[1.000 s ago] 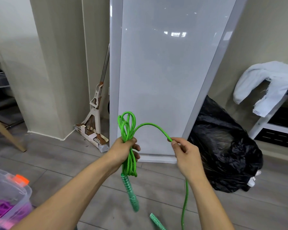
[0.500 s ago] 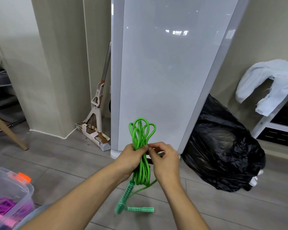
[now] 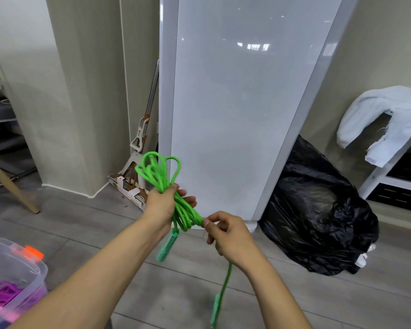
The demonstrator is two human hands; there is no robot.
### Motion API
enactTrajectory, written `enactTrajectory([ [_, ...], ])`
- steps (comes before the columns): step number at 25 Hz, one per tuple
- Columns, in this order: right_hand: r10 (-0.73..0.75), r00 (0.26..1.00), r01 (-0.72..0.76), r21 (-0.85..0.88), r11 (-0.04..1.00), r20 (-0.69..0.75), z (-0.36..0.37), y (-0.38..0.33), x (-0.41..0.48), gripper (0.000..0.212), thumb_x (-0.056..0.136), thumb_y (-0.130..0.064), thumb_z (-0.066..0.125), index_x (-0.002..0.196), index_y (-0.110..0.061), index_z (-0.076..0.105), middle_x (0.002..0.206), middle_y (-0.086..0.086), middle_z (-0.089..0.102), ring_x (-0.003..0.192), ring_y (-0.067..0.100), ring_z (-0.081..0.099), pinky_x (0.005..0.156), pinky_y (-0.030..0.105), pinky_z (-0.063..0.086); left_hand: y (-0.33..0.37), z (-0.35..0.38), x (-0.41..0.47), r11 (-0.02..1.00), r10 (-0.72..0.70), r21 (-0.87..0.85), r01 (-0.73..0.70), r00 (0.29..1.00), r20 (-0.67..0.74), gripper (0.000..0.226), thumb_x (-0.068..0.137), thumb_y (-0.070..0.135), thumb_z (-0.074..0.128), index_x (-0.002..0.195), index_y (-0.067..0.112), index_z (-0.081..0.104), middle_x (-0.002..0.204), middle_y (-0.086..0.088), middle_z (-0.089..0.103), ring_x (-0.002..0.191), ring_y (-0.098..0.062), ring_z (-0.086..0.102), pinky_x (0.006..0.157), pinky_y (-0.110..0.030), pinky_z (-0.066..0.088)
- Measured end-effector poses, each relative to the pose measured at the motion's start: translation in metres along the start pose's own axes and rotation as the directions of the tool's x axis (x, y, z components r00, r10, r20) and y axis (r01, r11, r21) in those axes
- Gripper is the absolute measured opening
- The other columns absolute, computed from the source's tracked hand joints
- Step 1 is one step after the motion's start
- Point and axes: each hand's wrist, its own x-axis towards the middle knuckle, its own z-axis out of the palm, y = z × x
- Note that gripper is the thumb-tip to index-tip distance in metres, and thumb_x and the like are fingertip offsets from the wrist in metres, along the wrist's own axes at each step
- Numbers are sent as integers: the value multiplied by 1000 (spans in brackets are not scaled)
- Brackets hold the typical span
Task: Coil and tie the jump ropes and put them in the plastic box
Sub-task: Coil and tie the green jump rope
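Note:
A green jump rope point(image 3: 160, 172) is gathered into several loops that stick up above my left hand point(image 3: 163, 203), which grips the bundle around its middle. One green handle point(image 3: 167, 245) hangs below that hand. My right hand point(image 3: 226, 231) pinches the free strand right beside the coil; that strand drops past my wrist with the second handle point(image 3: 216, 309) dangling near the floor. A clear plastic box point(image 3: 37, 269) with an orange latch stands at the bottom left, with a purple jump rope point(image 3: 0, 293) inside.
A tall white glossy panel point(image 3: 235, 103) stands straight ahead. A mop point(image 3: 140, 148) leans in the corner to its left, a full black rubbish bag point(image 3: 318, 222) lies to its right. A white rack with a pale cloth point(image 3: 384, 115) is at far right, a wooden leg point(image 3: 12, 186) at left.
My right hand has drawn away from the top of the coil, down and to the right, pulling the free strand with it. The second handle has swung from under the coil to hang lower right.

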Motion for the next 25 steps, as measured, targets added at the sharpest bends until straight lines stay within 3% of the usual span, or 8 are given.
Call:
enactTrajectory([
  [4,-8,999,12,-86,996,44,-14,-5,-5,20,93,-35,67,81,-21,76,59,-2,62,42,1,43,50,21,36,18,-15,16,980,-60,-185,70,997,57,21,103,8,41,82,13,44,52,2,44,38,-13,41,41,-22,44],
  [9,70,997,-60,-364,930,13,-47,1,-9,26,89,-43,70,79,-20,75,60,-7,60,51,-1,52,51,14,39,13,-30,31,988,-30,154,24,999,39,18,102,14,44,84,15,44,57,0,43,43,-17,37,47,-26,39],
  [11,60,996,-84,-432,898,-69,-57,4,-10,27,87,-47,71,79,-21,72,61,-8,54,56,3,48,51,17,34,6,-32,32,886,41,459,-63,997,59,19,99,18,49,80,15,48,60,0,50,51,-21,40,60,-34,40],
  [13,-15,996,-27,-441,897,-92,-56,2,-9,23,90,-43,69,84,-20,71,62,-9,48,56,3,44,50,16,30,3,-28,22,660,71,733,-165,985,158,20,99,25,52,80,17,53,65,2,58,59,-22,45,64,-31,36],
  [15,-81,996,57,-398,916,-45,-49,-2,-9,18,95,-35,63,89,-20,71,63,-8,51,55,3,44,51,15,35,1,-19,3,516,10,817,-256,956,292,23,100,31,52,84,16,57,70,7,63,62,-16,48,60,-28,36],
  [18,-116,993,108,-325,939,-5,-38,-6,-8,14,98,-28,60,92,-20,71,62,-10,57,55,-2,50,54,15,37,1,-9,-23,536,-171,789,-300,877,450,27,102,34,52,101,14,70,85,18,71,84,-3,60,72,-14,40],
  [20,-134,990,113,-279,954,-55,-34,-7,-8,13,98,-26,59,92,-22,71,66,-14,63,61,-4,55,56,12,38,-3,-4,-32,609,-259,725,-322,783,565,24,103,29,51,116,16,66,99,7,76,105,-3,64,91,-15,42],
  [25,-156,970,112,-226,968,-185,-33,-9,-6,10,95,-27,64,87,-28,70,69,-16,65,65,-7,57,56,9,38,-4,-3,-36,616,-248,693,-373,744,621,18,99,23,58,117,22,58,87,-1,76,70,-6,59,65,-21,47],
])
